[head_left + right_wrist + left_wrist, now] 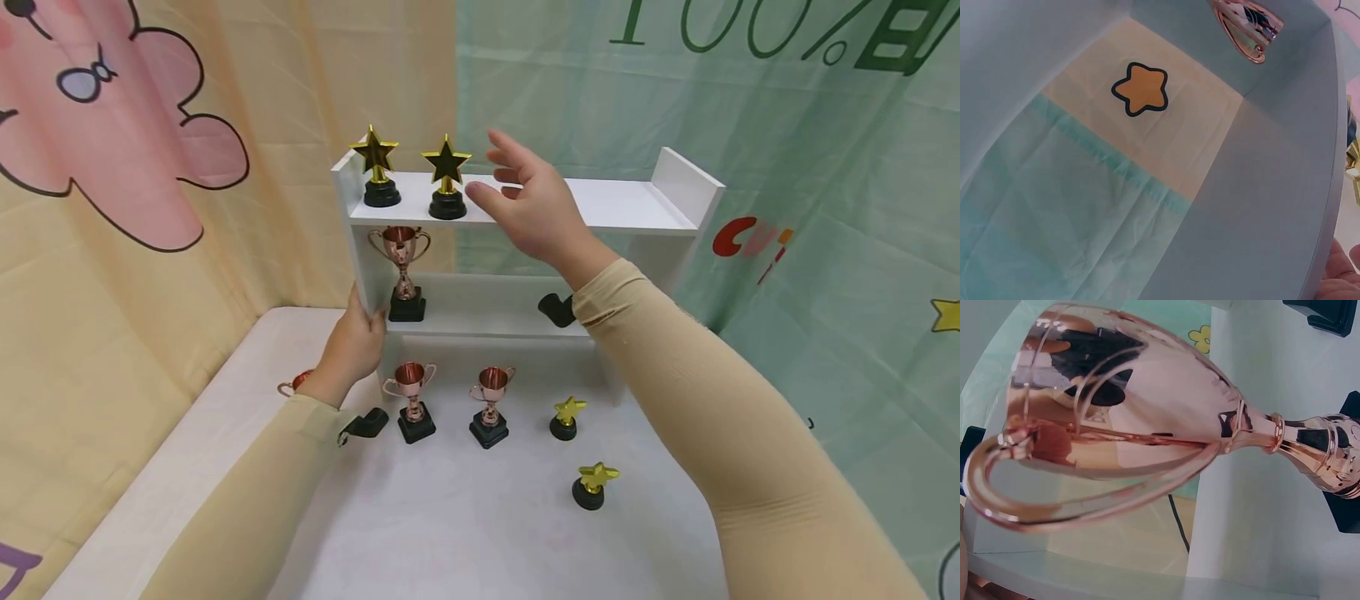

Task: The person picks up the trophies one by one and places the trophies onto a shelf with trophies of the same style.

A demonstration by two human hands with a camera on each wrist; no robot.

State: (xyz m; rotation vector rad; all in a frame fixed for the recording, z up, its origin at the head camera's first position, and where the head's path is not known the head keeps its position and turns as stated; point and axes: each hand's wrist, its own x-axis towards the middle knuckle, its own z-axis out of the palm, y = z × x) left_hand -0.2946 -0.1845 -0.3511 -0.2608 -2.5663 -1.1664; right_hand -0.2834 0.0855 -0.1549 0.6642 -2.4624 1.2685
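Observation:
A white shelf unit (517,308) stands on the table. My left hand (348,350) grips the front edge of its left side panel, with the thumb on the inner side. My right hand (536,200) is raised over the top board, its fingers extended and holding nothing. Just left of its thumb stands a gold star trophy (447,171) on a black base; another star trophy (377,167) is at the board's left end. Beneath them, a rose-gold cup trophy (403,267) occupies the middle board; a rose-gold cup (1129,394) fills the left wrist view.
Before the shelf on the white table (450,525) stand two rose-gold cups, one to the left (412,400) and one more central (491,404), plus two small gold star trophies, a rear one (567,415) and a front one (592,483). Another cup (300,379) shows partly behind my left wrist.

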